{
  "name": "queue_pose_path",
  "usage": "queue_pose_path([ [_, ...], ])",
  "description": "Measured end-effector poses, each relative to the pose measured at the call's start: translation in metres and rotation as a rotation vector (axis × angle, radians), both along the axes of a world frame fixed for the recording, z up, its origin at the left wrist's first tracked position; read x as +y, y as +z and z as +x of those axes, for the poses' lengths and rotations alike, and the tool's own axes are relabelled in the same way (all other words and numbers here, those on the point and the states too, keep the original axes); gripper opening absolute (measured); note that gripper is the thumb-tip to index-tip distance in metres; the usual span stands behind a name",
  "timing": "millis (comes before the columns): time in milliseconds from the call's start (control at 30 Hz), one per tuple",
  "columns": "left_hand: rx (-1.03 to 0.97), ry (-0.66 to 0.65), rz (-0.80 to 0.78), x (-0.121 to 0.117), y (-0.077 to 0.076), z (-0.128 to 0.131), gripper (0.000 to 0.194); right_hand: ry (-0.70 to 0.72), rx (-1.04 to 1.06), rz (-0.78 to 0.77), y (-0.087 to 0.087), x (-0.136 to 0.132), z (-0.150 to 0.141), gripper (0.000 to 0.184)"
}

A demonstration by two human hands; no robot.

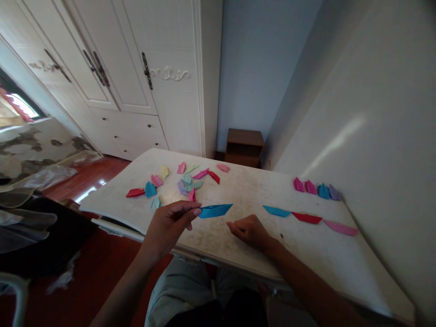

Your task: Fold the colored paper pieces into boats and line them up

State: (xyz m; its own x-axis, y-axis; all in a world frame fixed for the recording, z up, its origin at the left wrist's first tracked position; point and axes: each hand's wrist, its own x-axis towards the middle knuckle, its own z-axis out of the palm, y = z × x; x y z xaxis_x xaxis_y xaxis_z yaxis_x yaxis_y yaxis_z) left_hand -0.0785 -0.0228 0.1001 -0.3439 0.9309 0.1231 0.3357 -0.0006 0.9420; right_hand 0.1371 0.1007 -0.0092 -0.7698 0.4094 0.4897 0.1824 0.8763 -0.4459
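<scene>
My left hand (pixel 170 222) pinches one end of a blue folded paper boat (pixel 216 210) between thumb and fingers, above the table. The boat's other end points right, toward my right hand (pixel 252 230), which is curled closed with no object showing in it, a little apart from the boat. To the right lie a flat blue paper boat (pixel 276 211), a red one (pixel 306 218) and a pink one (pixel 341 227), end to end in a slanting row. Beyond my left hand is a loose group of folded papers, including a red one (pixel 135 193) and a blue one (pixel 150 189).
The white table (pixel 238 186) reaches to the wall on the right. Several upright folded papers (pixel 309 186) stand near its far right edge. Behind it are a white wardrobe (pixel 177 109) and a small brown cabinet (pixel 244 138). A dark chair-like object (pixel 51 245) is at left.
</scene>
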Motion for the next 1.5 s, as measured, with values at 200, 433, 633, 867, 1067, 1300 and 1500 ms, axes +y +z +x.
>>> queue_pose_path([
  [200, 0.019, -0.110, -0.003, 0.024, -0.002, 0.016, 0.033, 0.004, -0.066, -0.102, 0.006, -0.003, 0.001, 0.054],
  [433, 0.243, -0.066, 0.068, 0.036, -0.014, 0.021, 0.029, -0.008, 0.231, -0.694, 0.009, -0.006, 0.012, 0.042],
  [633, 0.210, -0.082, 0.052, 0.033, -0.022, 0.024, 0.027, -0.183, 0.300, -0.648, 0.008, -0.003, 0.007, 0.036],
  [867, -0.046, -0.074, -0.021, 0.035, -0.034, 0.028, 0.029, -0.261, 0.320, -0.494, 0.013, -0.005, 0.006, 0.032],
  [1067, -0.107, -0.067, 0.007, 0.039, -0.042, 0.032, 0.024, -0.257, 0.315, -0.469, 0.010, -0.004, 0.007, 0.031],
  [1300, -0.196, -0.079, 0.018, 0.045, -0.049, 0.037, 0.024, -0.256, 0.313, -0.478, 0.010, -0.002, 0.008, 0.030],
  [1500, -0.209, -0.068, 0.013, 0.048, -0.054, 0.041, 0.026, -0.290, 0.326, -0.517, 0.015, -0.002, 0.009, 0.032],
])
